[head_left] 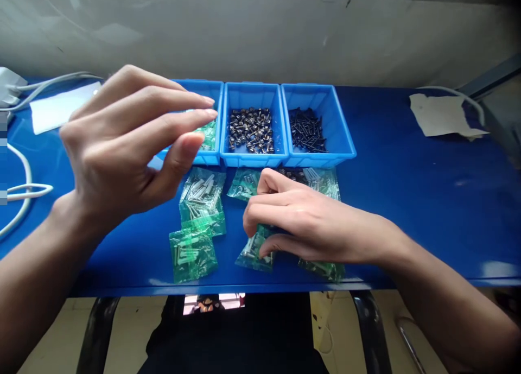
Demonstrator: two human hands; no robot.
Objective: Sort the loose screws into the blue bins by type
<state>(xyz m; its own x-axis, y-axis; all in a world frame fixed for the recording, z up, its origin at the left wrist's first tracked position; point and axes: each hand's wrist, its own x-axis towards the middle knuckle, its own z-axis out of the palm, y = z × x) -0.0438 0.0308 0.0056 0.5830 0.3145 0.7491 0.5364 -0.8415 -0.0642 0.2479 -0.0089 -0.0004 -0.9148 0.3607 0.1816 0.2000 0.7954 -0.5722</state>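
My left hand is raised over the left side of the table, in front of the left bin. Its fingers are stretched out, with the thumb apart beneath them and nothing visible between. My right hand is low over the table, fingers curled and thumb bent in at a small green plastic bag of white and metal pieces; part of that bag is hidden under the hand. Several similar bags lie around it: a stack and a front bag at left, others partly covered by my right hand.
Three blue bins stand side by side at the back: green pieces in the left one, metal screws with washers in the middle, black screws at right. White cables and paper lie left, another paper right. A lit screen shows below the table edge.
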